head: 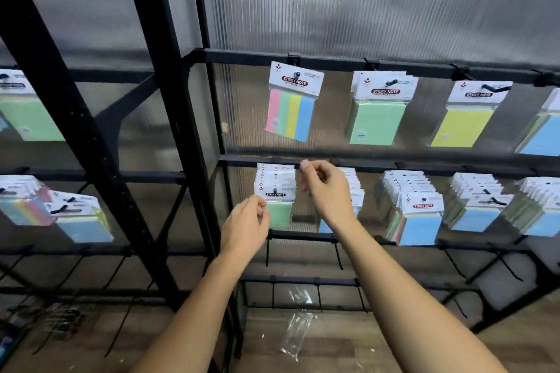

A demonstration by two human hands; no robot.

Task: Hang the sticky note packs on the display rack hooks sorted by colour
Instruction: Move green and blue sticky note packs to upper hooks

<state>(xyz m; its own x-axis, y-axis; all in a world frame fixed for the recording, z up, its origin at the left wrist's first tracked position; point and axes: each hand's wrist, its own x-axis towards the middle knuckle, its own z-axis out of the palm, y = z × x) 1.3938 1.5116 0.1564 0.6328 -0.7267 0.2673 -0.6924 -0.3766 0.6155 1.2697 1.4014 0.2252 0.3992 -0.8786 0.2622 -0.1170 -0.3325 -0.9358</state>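
A black display rack (303,157) carries sticky note packs on hooks. On the second row, several green packs (277,191) hang on the leftmost hook. My left hand (247,225) pinches the lower left corner of the front green pack. My right hand (324,191) is raised just right of that stack with fingers curled; I cannot tell whether it holds anything. It hides most of a blue stack (354,191) behind it. On the top row hang a multicolour pack (291,109), green packs (377,118) and a yellow pack (466,124).
More blue stacks (419,218) (478,209) fill the second row to the right. The left rack section holds a green pack (27,112) and mixed packs (81,218). Bare hooks (338,254) line the lower bars. A clear plastic wrapper (298,333) lies on the wooden floor.
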